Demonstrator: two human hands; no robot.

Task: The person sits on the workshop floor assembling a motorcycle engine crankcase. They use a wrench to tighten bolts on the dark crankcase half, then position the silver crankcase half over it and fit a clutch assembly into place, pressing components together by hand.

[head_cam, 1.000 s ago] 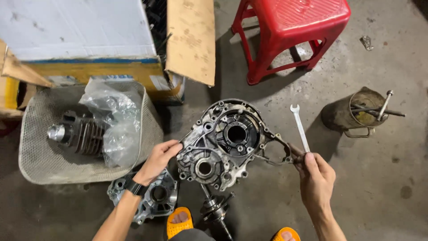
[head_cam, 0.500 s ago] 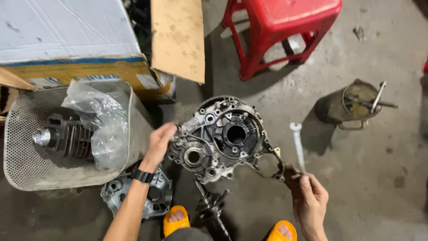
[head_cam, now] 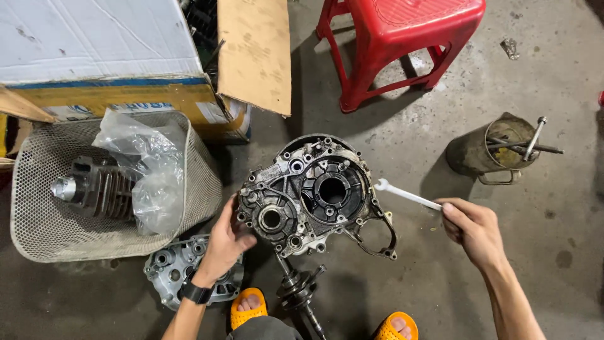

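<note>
While the engine case half (head_cam: 318, 192) lies flat on the concrete floor (head_cam: 478, 264), open side up and just ahead of the person's orange sandals (head_cam: 248, 306), the left hand (head_cam: 226, 242) steadies its near-left edge with fingers curled against the rim. To its right, the right hand (head_cam: 472, 228) pinches the end of a slim wrench (head_cam: 406, 194), whose open head lies just beside the case. This looks like the tool-fetching step; next the wrench head would need seating squarely on a bolt. A crankshaft (head_cam: 299, 289) lies between the feet, a mesh basket (head_cam: 38, 220) off left.
</note>
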